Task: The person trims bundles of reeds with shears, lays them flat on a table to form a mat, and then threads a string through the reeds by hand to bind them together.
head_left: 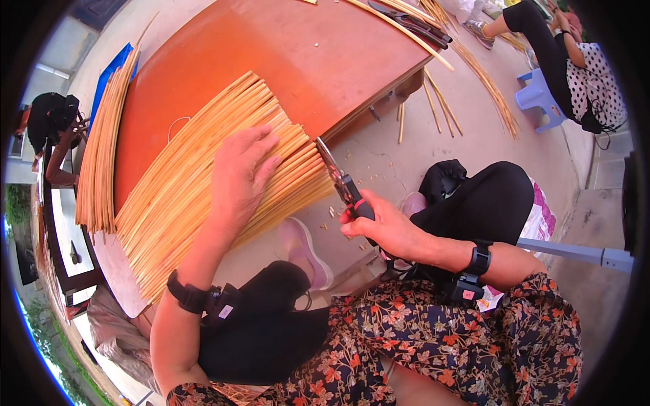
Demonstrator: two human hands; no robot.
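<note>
A mat of pale yellow sticks (179,179), laid side by side, rests slanting over the near edge of the reddish-brown table (210,47). My left hand (238,177) lies on top of the mat with its fingers stretched out toward the uneven stick ends. In my right hand (393,227) is a pair of pruning shears (344,184) with black and red handles, the fingers wrapped round them. The metal blades touch or nearly touch the stick ends at the mat's right edge; whether a stick lies between them I cannot tell.
A bundle of sticks (105,155) leans at the table's left side. Black-handled tools (423,26) and long sticks lie at the far right corner. Short offcuts (332,212) and loose sticks (437,108) litter the floor. Beyond is a blue stool (538,100) by a seated person (589,84).
</note>
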